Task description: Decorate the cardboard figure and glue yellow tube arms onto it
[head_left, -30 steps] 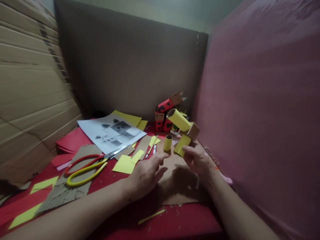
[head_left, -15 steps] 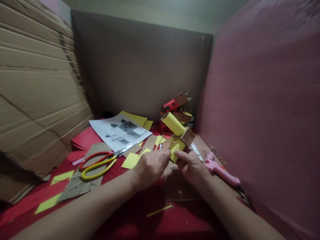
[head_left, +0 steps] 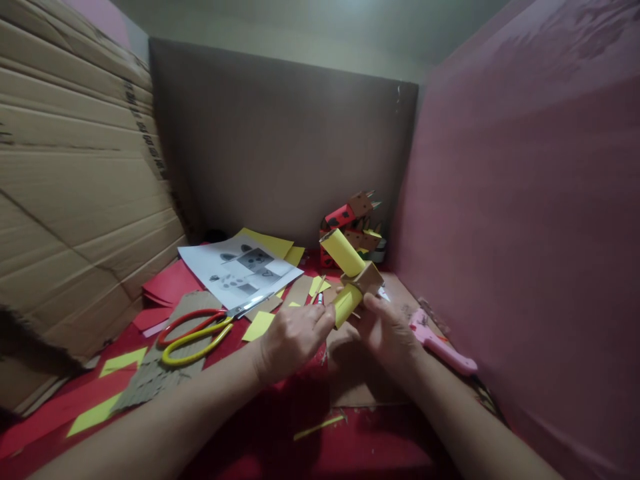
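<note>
Between my hands is a cardboard craft model [head_left: 367,275], made of a brown box-like part with yellow paper-covered tubes joined to it. Its longer yellow tube [head_left: 343,252] points up and to the left. My left hand [head_left: 300,335] has its fingers closed at the end of the lower yellow tube [head_left: 347,305]. My right hand [head_left: 385,328] grips the model from the right, near the brown part. Some fingers of both hands are hidden.
Scissors [head_left: 197,339] with red and yellow handles lie left on corrugated cardboard [head_left: 150,377]. Behind them is a printed sheet [head_left: 235,267]. A pink glue gun [head_left: 443,347] rests right. Red and brown craft models [head_left: 345,217] stand behind. Cardboard [head_left: 65,173] walls the left side.
The craft model has tilted and shifted slightly left and down. My right hand has moved up along it toward the brown part, while my left hand stays at the lower tube.
</note>
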{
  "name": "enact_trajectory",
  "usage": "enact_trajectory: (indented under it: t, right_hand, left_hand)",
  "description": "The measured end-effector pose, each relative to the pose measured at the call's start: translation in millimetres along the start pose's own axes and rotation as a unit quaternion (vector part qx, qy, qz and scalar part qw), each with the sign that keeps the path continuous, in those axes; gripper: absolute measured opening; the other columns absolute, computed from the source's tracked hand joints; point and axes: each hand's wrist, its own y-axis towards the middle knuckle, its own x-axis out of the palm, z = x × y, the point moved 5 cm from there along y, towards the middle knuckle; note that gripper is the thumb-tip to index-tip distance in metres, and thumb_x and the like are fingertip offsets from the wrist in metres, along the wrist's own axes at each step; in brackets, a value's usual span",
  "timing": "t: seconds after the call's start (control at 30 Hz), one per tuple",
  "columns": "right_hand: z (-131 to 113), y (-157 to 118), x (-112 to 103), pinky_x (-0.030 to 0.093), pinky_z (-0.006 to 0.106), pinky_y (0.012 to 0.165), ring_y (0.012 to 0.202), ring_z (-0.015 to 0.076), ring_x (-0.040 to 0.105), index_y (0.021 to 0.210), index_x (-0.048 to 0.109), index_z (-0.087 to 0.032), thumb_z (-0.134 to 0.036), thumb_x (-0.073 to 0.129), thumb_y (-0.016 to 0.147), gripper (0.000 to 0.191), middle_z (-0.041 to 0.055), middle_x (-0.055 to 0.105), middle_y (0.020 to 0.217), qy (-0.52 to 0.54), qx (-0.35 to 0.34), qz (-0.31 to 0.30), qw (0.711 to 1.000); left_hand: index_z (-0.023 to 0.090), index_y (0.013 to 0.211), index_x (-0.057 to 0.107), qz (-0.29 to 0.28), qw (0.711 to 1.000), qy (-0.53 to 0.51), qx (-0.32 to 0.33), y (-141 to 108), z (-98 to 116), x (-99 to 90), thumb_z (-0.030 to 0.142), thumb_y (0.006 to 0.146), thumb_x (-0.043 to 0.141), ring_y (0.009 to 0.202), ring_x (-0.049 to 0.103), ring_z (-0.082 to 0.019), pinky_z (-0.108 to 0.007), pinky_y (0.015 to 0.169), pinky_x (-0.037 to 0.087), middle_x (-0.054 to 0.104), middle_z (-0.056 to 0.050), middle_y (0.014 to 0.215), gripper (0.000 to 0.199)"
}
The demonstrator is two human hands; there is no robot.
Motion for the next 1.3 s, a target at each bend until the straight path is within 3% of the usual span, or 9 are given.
enact_trajectory:
  t: [0.1,0.3,0.4,0.5,0.67,0.83,0.93,1.03,1.3]
  right_hand:
    - [-10,6,-11,0.058,0.038,0.082,0.101,0.0273,0.070,0.100,0.072,-0.025,-0.043,0.086,0.065,0.042,0.0030,0.079,0.105,0.006,-0.008,0.016,1.000]
    - [-11,15,-35,0.058,0.039,0.079,0.094,0.0268,0.073,0.104,0.071,-0.023,-0.030,0.084,0.069,0.038,0.0023,0.079,0.093,-0.008,0.002,0.046,0.999]
    - [-9,15,-40,0.058,0.038,0.077,0.088,0.0216,0.073,0.108,0.069,-0.019,-0.029,0.076,0.082,0.029,0.0043,0.077,0.100,-0.018,0.003,0.050,0.999]
    - [-12,12,-38,0.058,0.033,0.074,0.088,0.0202,0.073,0.111,0.069,-0.022,-0.028,0.081,0.075,0.039,0.0031,0.077,0.104,-0.027,-0.008,0.047,0.999]
    - [-30,4,-20,0.057,0.027,0.076,0.081,0.0169,0.073,0.108,0.071,-0.026,-0.020,0.089,0.058,0.054,-0.0004,0.079,0.093,-0.050,-0.034,0.038,0.997]
    - [-39,1,-14,0.059,0.028,0.069,0.074,0.0181,0.073,0.109,0.072,-0.026,-0.013,0.086,0.053,0.059,0.0011,0.080,0.093,-0.080,-0.010,0.024,0.996]
    - [-40,6,-21,0.059,0.028,0.064,0.073,0.0183,0.072,0.108,0.073,-0.029,-0.013,0.085,0.053,0.058,0.0001,0.079,0.090,-0.100,0.002,0.019,0.995]
    - [-42,13,-31,0.059,0.027,0.063,0.073,0.0170,0.071,0.104,0.075,-0.032,-0.013,0.086,0.053,0.056,-0.0020,0.079,0.089,-0.128,0.004,0.024,0.991]
    - [-56,16,-50,0.058,0.025,0.067,0.078,0.0159,0.065,0.100,0.079,-0.028,-0.006,0.091,0.054,0.052,-0.0003,0.073,0.095,-0.263,0.028,0.041,0.964]
  left_hand:
    - [0.006,0.110,0.054,-0.004,1.000,-0.016,0.007,1,1,-1.5,0.008,0.099,0.033,0.051,0.061,-0.017,-0.028,0.046,0.051,0.066,-0.004,0.064,0.024]
    - [0.010,0.112,0.053,-0.019,0.997,-0.077,0.010,-2,8,9.5,0.010,0.100,0.033,0.058,0.065,-0.018,-0.028,0.052,0.054,0.069,-0.005,0.069,0.024]
    - [0.012,0.121,0.050,-0.035,0.992,-0.115,-0.034,-7,7,15.0,0.010,0.097,0.038,0.065,0.069,-0.019,-0.028,0.055,0.055,0.072,-0.007,0.079,0.027]
    - [0.015,0.127,0.046,-0.050,0.980,-0.151,-0.123,-13,1,21.1,0.004,0.087,0.039,0.068,0.071,-0.019,-0.028,0.058,0.056,0.074,-0.008,0.092,0.042]
    - [0.019,0.119,0.047,-0.069,0.935,-0.203,-0.284,-28,-22,34.5,0.000,0.074,0.042,0.058,0.065,-0.016,-0.026,0.054,0.052,0.070,-0.002,0.085,0.049]
    - [0.021,0.106,0.050,-0.085,0.868,-0.290,-0.394,-41,-38,49.6,0.002,0.082,0.039,0.051,0.063,-0.013,-0.024,0.051,0.052,0.065,0.003,0.072,0.032]
    - [0.021,0.105,0.049,-0.099,0.825,-0.356,-0.428,-46,-35,57.2,0.004,0.085,0.036,0.044,0.063,-0.011,-0.021,0.044,0.051,0.062,0.007,0.065,0.029]
    - [0.021,0.105,0.047,-0.112,0.794,-0.398,-0.447,-49,-30,59.7,0.007,0.087,0.036,0.044,0.065,-0.010,-0.020,0.042,0.051,0.067,0.003,0.076,0.025]
    - [0.019,0.114,0.051,-0.115,0.771,-0.392,-0.489,-63,-32,57.5,0.009,0.088,0.040,0.055,0.062,-0.011,-0.022,0.051,0.050,0.067,0.001,0.077,0.029]
